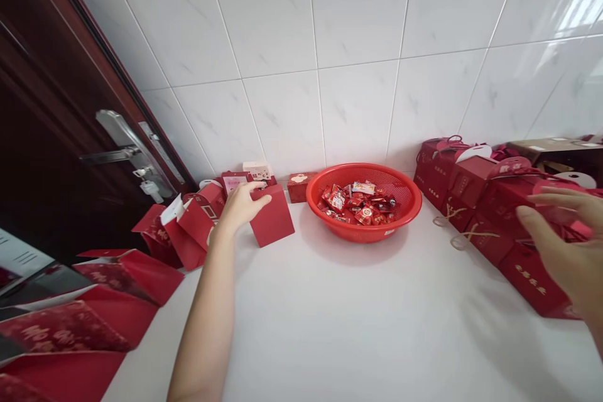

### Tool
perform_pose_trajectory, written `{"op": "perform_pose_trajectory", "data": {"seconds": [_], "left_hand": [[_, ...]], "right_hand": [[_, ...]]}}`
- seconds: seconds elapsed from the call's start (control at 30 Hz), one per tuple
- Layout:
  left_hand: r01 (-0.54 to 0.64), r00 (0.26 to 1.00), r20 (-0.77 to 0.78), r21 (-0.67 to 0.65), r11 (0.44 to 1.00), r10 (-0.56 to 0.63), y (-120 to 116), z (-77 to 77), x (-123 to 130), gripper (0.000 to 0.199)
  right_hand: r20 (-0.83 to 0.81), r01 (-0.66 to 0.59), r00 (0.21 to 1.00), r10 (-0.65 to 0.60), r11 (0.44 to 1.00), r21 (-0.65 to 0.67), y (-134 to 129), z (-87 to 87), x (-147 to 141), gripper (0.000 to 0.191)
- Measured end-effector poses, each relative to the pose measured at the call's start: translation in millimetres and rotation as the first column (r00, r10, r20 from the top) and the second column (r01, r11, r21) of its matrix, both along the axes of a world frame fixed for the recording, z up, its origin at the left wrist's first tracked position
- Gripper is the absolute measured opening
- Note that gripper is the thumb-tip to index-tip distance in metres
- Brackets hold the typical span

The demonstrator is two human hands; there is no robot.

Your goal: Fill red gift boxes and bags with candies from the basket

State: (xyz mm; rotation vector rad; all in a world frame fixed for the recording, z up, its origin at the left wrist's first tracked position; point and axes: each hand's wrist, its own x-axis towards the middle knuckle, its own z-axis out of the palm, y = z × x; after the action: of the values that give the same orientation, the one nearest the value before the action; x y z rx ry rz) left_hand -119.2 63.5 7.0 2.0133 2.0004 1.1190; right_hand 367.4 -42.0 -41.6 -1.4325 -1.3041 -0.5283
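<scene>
While our left hand rests open on the top edge of a red paper bag, its fingers stretched out and not visibly clasping, our right hand hangs over at the far right; its fingers curve around a red loop of handle, but we cannot tell whether they grip it or only touch it; the bag under our left hand stands on a white counter, just in front of a cluster of red bags and a small red box; to its right sits a red plastic basket, heaped with red-wrapped sweets; the basket stands near the tiled wall, well apart from both hands; beneath our right hand, red gift boxes with gold cords crowd together in a row along the wall, and a cardboard carton sits behind them; flat red bags lie at the lower left, beside the counter's edge; a dark door with a steel lever handle rises at the left; a small key fob hangs below that handle.
</scene>
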Motion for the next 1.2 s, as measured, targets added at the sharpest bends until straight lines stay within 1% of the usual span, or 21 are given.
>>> {"op": "perform_pose_trajectory", "data": {"seconds": [0.07,0.1,0.13,0.17,0.27,0.33,0.4,0.47,0.53,0.6,0.67,0.77,0.83,0.9,1.0,1.07,1.13,1.2], "left_hand": [[0.02,1.0,-0.021,-0.035,0.999,-0.021,-3.0,0.8,2.9,0.029],[0.034,0.999,-0.026,-0.043,0.998,-0.035,-4.7,1.8,5.0,0.029],[0.051,0.998,-0.026,-0.05,0.997,-0.052,-6.8,3.1,7.7,0.029],[0.071,0.997,-0.02,-0.055,0.996,-0.073,-9.0,4.8,11.0,0.029],[0.168,0.985,0.053,-0.061,0.984,-0.165,-17.2,10.1,25.9,0.035],[0.255,0.961,0.13,-0.071,0.964,-0.244,-23.9,12.4,40.5,0.04],[0.335,0.93,0.19,-0.082,0.939,-0.315,-31.8,12.5,58.7,0.038],[0.39,0.903,0.229,-0.078,0.917,-0.364,-41.1,10.0,79.4,0.03],[0.438,0.872,0.277,-0.077,0.895,-0.403,-51.4,5.7,99.9,0.025],[0.484,0.835,0.342,-0.086,0.871,-0.431,-61.8,0.8,117.2,0.021],[0.55,0.776,0.431,-0.106,0.828,-0.46,-70.3,-3.1,129.0,0.021],[0.664,0.669,0.555,-0.148,0.733,-0.494,-76.0,-5.8,135.0,0.03],[0.701,0.636,0.581,-0.161,0.695,-0.508,-74.7,-6.2,133.1,0.034],[0.697,0.655,0.527,-0.144,0.703,-0.542,-70.5,-6.7,128.9,0.033],[0.646,0.732,0.344,-0.076,0.759,-0.589,-62.0,-9.2,122.2,0.029],[0.609,0.775,0.24,-0.037,0.792,-0.585,-56.5,-11.7,119.4,0.029],[0.591,0.794,0.201,-0.031,0.806,-0.574,-52.1,-13.7,118.3,0.03],[0.596,0.79,0.212,-0.043,0.802,-0.575,-49.1,-14.7,118.7,0.029]], "right_hand": [[0.006,-0.166,0.986,0.166,0.985,0.054,1.8,5.8,-35.2,0.016],[0.014,-0.261,0.965,0.26,0.965,0.036,3.3,3.5,-50.6,0.012],[0.02,-0.345,0.938,0.345,0.938,0.017,4.6,-1.9,-64.5,0.009],[0.022,-0.428,0.903,0.429,0.903,-0.037,5.5,-9.7,-77.0,0.007],[0.03,-0.582,0.802,0.597,0.791,-0.187,2.0,-38.5,-108.3,0.011],[0.007,-0.656,0.73,0.683,0.704,-0.272,-5.2,-53.7,-125.2,0.012],[-0.04,-0.709,0.669,0.742,0.622,-0.333,-13.5,-62.0,-139.1,0.009],[-0.095,-0.742,0.627,0.773,0.556,-0.373,-20.4,-64.5,-149.7,0.005],[-0.139,-0.762,0.602,0.786,0.515,-0.392,-24.8,-63.7,-156.2,0.008],[-0.171,-0.77,0.597,0.784,0.5,-0.395,-26.9,-62.3,-158.6,0.011],[-0.186,-0.768,0.608,0.772,0.512,-0.385,-27.8,-61.5,-157.8,0.011],[-0.161,-0.753,0.63,0.76,0.547,-0.365,-28.2,-62.1,-154.1,0.005],[-0.12,-0.743,0.64,0.759,0.572,-0.347,-28.1,-63.1,-152.1,0.005],[-0.088,-0.738,0.648,0.756,0.595,-0.318,-27.6,-64.1,-150.9,0.008],[-0.094,-0.733,0.661,0.745,0.613,-0.293,-25.6,-64.5,-148.3,0.013],[-0.129,-0.731,0.667,0.733,0.613,-0.299,-23.8,-63.9,-145.4,0.016],[-0.171,-0.737,0.666,0.726,0.604,-0.304,-21.6,-63.2,-142.1,0.017],[-0.202,-0.748,0.657,0.727,0.593,-0.3,-19.4,-63.0,-139.2,0.018]]}}
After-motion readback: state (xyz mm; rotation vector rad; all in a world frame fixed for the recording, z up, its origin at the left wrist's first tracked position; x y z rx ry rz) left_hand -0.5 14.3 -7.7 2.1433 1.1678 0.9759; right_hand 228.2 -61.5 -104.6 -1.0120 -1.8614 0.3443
